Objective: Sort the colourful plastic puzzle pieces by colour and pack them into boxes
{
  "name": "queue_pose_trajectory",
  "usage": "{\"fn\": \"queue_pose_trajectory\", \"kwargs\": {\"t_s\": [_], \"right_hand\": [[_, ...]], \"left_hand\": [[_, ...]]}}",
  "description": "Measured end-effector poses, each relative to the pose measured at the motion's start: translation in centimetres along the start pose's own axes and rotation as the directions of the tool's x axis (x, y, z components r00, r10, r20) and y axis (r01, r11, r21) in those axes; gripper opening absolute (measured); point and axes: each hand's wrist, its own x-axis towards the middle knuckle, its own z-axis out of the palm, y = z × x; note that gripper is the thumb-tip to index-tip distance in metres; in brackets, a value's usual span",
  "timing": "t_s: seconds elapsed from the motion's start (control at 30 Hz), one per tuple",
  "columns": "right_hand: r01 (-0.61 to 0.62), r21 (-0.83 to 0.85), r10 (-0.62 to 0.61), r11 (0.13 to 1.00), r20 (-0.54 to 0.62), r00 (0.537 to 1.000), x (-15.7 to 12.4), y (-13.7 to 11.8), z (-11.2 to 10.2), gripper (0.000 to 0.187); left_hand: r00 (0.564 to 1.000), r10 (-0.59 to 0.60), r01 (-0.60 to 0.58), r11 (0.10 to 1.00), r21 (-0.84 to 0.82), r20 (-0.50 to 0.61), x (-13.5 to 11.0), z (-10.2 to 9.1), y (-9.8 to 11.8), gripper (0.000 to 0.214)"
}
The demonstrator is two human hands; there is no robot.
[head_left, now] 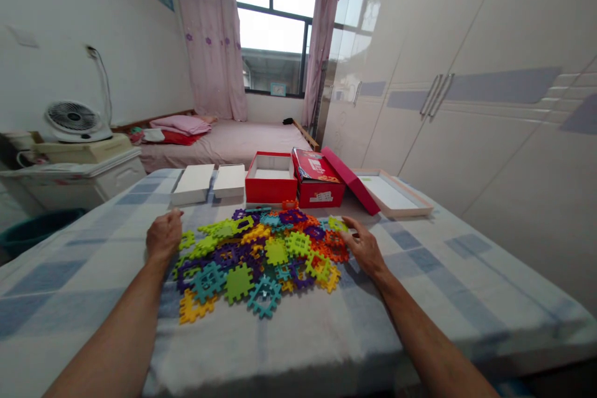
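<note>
A heap of flat plastic interlocking building pieces (276,252) in lime, teal, purple, orange and yellow lies on the table between my hands. My left hand (163,236) rests at the heap's left edge, fingers curled in, beside a lime piece (187,240); whether it holds anything is hidden. At the right edge, my right hand (366,250) has its thumb and forefinger apart. Its fingertips touch or nearly touch a lime piece (336,224) and the orange pieces (336,250) below it. Nearest me lie a teal square frame (257,305) and a yellow piece (189,308).
Behind the heap stand two white boxes (193,183), an open red box (270,188), and a red printed box (321,193). A dark pink lid (351,181) leans by a shallow pale tray (394,193). A checked cloth (298,354) covers the table.
</note>
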Motion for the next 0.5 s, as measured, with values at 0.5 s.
{"fn": "queue_pose_trajectory", "kwargs": {"t_s": [0.5], "right_hand": [[0.158, -0.325, -0.094, 0.932, 0.205, 0.974, -0.1, 0.4, 0.2, 0.040]], "left_hand": [[0.967, -0.185, 0.170, 0.981, 0.096, 0.173, 1.2, 1.1, 0.1, 0.055]]}}
